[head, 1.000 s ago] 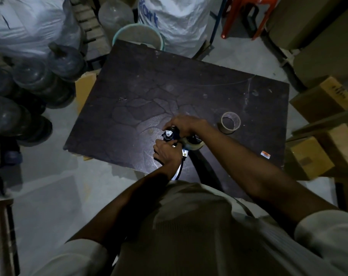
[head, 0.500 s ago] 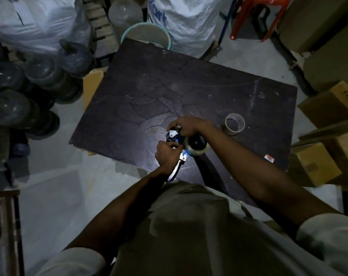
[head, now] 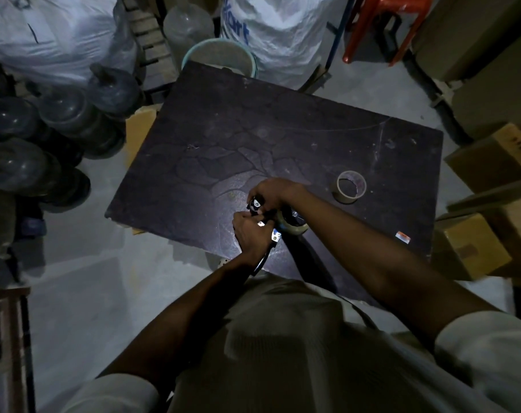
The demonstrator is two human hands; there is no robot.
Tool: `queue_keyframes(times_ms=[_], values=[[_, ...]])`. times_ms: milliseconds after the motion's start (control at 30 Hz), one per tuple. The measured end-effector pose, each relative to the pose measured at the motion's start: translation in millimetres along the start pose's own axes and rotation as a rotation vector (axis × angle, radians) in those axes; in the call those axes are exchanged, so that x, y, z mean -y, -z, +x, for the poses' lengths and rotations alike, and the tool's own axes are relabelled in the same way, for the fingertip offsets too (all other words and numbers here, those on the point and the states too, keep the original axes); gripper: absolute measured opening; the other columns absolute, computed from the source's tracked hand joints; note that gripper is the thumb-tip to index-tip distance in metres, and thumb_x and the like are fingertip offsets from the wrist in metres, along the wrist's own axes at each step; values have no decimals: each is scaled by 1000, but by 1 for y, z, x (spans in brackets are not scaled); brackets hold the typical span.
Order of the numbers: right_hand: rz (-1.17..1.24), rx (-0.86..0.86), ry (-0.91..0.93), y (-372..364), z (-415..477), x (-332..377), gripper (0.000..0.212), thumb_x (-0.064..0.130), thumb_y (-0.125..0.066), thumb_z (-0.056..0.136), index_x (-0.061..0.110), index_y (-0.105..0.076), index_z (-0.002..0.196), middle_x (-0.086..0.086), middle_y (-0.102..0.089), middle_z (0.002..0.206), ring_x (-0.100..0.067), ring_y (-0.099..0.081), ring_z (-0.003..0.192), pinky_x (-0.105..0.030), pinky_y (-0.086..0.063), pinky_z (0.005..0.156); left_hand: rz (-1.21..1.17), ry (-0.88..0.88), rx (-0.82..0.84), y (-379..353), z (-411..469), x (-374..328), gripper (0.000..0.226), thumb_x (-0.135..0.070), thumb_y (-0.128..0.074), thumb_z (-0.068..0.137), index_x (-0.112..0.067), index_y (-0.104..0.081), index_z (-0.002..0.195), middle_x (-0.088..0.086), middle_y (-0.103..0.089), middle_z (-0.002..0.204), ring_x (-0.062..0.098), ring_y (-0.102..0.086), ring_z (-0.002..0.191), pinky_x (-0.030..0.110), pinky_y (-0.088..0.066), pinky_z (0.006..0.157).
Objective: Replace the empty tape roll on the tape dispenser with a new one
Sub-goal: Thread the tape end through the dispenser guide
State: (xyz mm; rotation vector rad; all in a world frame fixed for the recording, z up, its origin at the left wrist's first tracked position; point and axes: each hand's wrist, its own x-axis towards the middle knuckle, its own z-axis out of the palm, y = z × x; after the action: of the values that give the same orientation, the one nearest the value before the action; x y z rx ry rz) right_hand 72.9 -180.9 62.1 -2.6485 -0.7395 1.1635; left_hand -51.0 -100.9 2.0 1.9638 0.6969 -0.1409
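The tape dispenser (head: 272, 225) is gripped by both closed hands, left hand (head: 249, 234) low, right hand (head: 272, 192) on top, above the table (head: 223, 150); the empty roll (head: 351, 187) is lying to its right.

**Dark board table: surface and contents**

Item: rectangular dark table (head: 253, 138), brown-purple top with a faint cracked, vein-like pattern and pale scuffs and scratches toward the far right corner. It sits skewed in the head view, on a grey concrete floor (head: 83, 293).

On the surface:
- One cardboard tape core (head: 351, 186), lying flat with its opening upward, right of centre, apart from the edges.
- One small label or sticker (head: 402, 237), white with an orange-red mark, flat near the right end of the near edge.

The near edge of the table is partly hidden.
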Motion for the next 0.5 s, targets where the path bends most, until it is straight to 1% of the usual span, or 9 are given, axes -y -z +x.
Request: queue_keyframes(times_ms=[33,67,133,167,233,300,367,433,500], values=[[-12,-14,-11,0,0,-1,54,32,-78,84,33,-62,136,-2,-64,139,-25,-60,128,-26,-40,90,-19,-8,-13,1,0,1,36,-27,-80,64,-42,-48,74,4,-65,104,22,-67,87,43,-59,80],[-22,-23,-26,1,0,-1,54,36,-78,84,36,-62,135,0,-63,141,-25,-58,130,-31,-42,94,-4,-18,-6,2,1,2,36,-30,-80,64,-44,-49,75,3,-66,107,22,-69,87,44,-59,81],[-64,-33,-39,1,-3,-1,53,43,-77,83,41,-61,134,2,-60,144,-26,-55,134,-48,-42,105,68,-70,-2,1,7,10,17,-31,-81,68,-36,-64,70,0,-68,111,20,-71,89,45,-56,88],[-79,-37,-35,1,-4,-2,53,45,-78,82,41,-62,133,2,-61,143,-26,-55,134,-56,-41,107,97,-91,-2,3,9,11,12,-30,-81,70,-31,-69,68,-1,-69,111,20,-71,90,46,-55,90],[-97,-34,-18,-1,-5,-4,56,46,-80,79,41,-63,132,2,-63,139,-27,-56,132,-64,-41,107,120,-112,1,3,10,15,6,-26,-81,73,-25,-76,70,1,-69,110,22,-71,86,45,-55,89],[-106,-31,-1,-3,-5,-6,59,46,-82,78,39,-63,133,-1,-63,138,-29,-56,131,-66,-41,106,172,-159,6,4,10,16,8,-25,-79,73,-18,-81,75,3,-69,107,22,-71,82,41,-56,84],[-102,-35,20,-6,-5,-7,56,42,-80,80,39,-62,133,-4,-64,136,-30,-57,128,-65,-42,105,195,-186,10,6,11,16,10,-23,-78,72,-15,-81,77,5,-71,101,23,-71,80,39,-56,80],[-100,-25,59,-12,-3,-7,50,32,-76,84,40,-63,132,-4,-66,130,-29,-60,123,-63,-45,103,187,-201,21,6,11,15,11,-22,-78,71,-12,-80,76,7,-75,93,24,-71,80,38,-56,77],[-111,-16,78,-20,-1,-6,49,30,-69,84,46,-62,130,-4,-65,128,-30,-60,120,-66,-45,100,175,-213,20,5,12,17,10,-23,-77,71,-14,-79,74,6,-77,87,24,-72,80,39,-56,77]])
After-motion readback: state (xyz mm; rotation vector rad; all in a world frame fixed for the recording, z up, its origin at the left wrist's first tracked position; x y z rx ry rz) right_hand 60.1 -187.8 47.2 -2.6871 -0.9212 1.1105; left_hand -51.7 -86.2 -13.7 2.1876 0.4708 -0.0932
